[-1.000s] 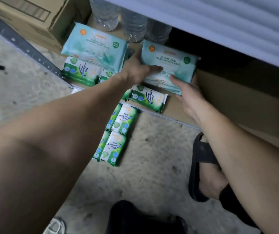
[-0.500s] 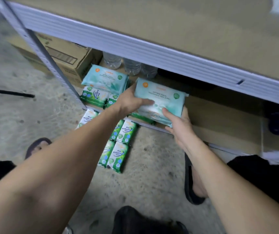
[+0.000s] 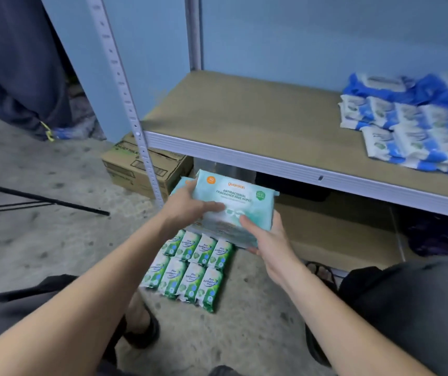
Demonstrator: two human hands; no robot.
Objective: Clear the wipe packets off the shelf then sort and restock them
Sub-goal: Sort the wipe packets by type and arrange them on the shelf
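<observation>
Both my hands hold a large pale-teal packet of antibacterial fragrance-free wipes (image 3: 235, 198) in the air, just below the front edge of the middle shelf (image 3: 244, 118). My left hand (image 3: 190, 206) grips its left side with fingers over the top. My right hand (image 3: 265, 234) holds its lower right corner from beneath. A second teal packet (image 3: 181, 184) peeks out behind the left hand. Several small green pine wipe packets (image 3: 193, 270) lie in two rows on the floor under my hands. Blue-and-white wipe packets (image 3: 418, 126) are piled on the shelf's right end.
A grey perforated shelf post (image 3: 125, 99) rises left of my hands. A cardboard box (image 3: 141, 169) sits on the floor under the shelf. A black tripod leg (image 3: 41, 198) crosses the concrete at left. My sandalled feet flank the green packets. A brown board (image 3: 334, 234) lines the bottom shelf.
The teal packet has been lifted off the bottom shelf and brought toward me in both hands. My head has tilted up, bringing the middle shelf and its blue packets into view.
</observation>
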